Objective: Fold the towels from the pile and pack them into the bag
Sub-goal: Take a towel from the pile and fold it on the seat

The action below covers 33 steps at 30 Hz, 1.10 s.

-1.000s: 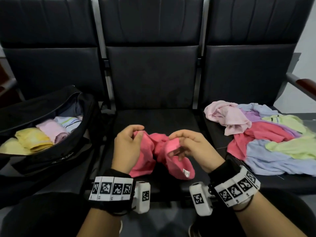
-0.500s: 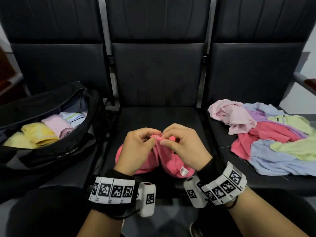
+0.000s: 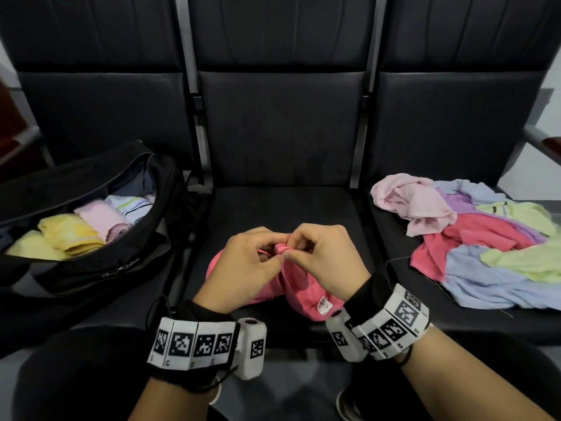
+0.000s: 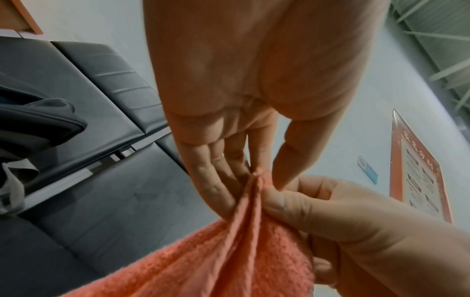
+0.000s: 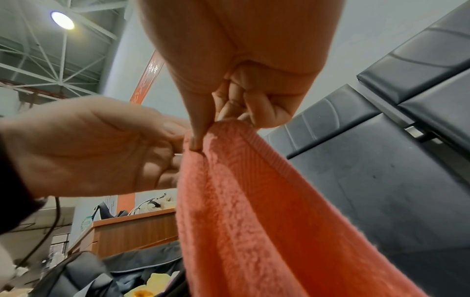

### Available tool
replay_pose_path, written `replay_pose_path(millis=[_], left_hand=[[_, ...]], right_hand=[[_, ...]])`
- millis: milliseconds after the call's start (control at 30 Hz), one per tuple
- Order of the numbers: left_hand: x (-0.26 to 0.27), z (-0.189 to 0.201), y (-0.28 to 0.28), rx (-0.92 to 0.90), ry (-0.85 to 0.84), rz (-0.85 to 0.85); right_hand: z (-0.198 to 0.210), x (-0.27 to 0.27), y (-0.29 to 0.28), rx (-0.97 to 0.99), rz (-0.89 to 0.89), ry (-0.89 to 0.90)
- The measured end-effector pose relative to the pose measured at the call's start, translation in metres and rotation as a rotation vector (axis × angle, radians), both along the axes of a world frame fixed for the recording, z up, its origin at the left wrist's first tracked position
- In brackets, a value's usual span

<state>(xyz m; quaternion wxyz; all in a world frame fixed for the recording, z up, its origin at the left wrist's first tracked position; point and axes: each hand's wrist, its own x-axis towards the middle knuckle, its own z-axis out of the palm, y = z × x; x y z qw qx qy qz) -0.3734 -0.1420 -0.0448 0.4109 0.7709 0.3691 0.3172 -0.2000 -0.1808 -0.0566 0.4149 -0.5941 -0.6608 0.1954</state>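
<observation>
Over middle seat (image 3: 282, 208), hands closer together.

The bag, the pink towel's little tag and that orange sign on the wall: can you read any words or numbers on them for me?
Black bag: pale script on its side, too blurred to read.
Pink towel: white tag with print too small to read.
Orange sign: rows of text, too blurred to read.
Orange banner: pale characters, unreadable.
Wrist bands: square code patterns with tiny marks below them, too small to read.
Nothing can be read.
</observation>
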Motion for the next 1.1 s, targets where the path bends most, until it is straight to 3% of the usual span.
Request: replay_pose_path(millis=[267,567,800,967,1100], left_hand=[[-0.006,-0.004,0.006,0.114,0.056,0.074],[-0.03,0.004,0.022,0.394,-0.01,0.269],[-0.061,0.018,0.035,0.521,-0.12,0.531],[-0.077,0.023,0.041,0.567,-0.113,0.633],[-0.092,0.024,0.052,0.572,-0.083,0.721]], right_hand=[[-0.003,0.007,0.0,-0.135,0.203,-0.12],[-0.046,0.045,0.0,-0.431,0.204,-0.67],[-0.069,0.069,0.0,-0.445,0.244,-0.962],[-0.058,0.086,0.004,-0.26,0.127,-0.907],[-0.026,0.103,0.01,-0.028,-0.058,-0.64]])
